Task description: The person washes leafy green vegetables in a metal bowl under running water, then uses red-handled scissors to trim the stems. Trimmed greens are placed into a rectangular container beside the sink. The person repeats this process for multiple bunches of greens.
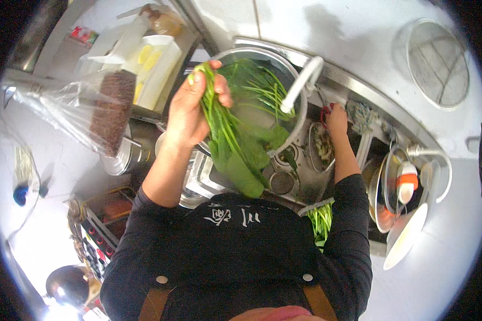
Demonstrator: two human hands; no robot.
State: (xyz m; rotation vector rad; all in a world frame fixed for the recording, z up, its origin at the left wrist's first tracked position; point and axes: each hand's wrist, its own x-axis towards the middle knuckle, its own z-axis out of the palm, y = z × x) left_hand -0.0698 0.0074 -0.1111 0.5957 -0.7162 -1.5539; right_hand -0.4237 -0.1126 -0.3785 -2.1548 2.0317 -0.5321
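My left hand (197,100) is closed round the stems of a bunch of leafy greens (235,152), whose leaves hang down over the rim of a large metal pot (304,116). More greens (265,86) lie in water inside the pot, beneath a white faucet spout (301,86). On the right, my right hand (336,116) is at a small red-handled tool (325,114), largely hidden by the fingers; its kind and the grip cannot be told. Below that hand sits an oval strainer (321,146) with scraps in it.
A drain (282,182) lies in the sink floor. More green stems (320,220) are by my right forearm. Bowls (405,236) and a second faucet (442,154) stand at right. At left are a white container (164,76) and a plastic bag with brown contents (114,110).
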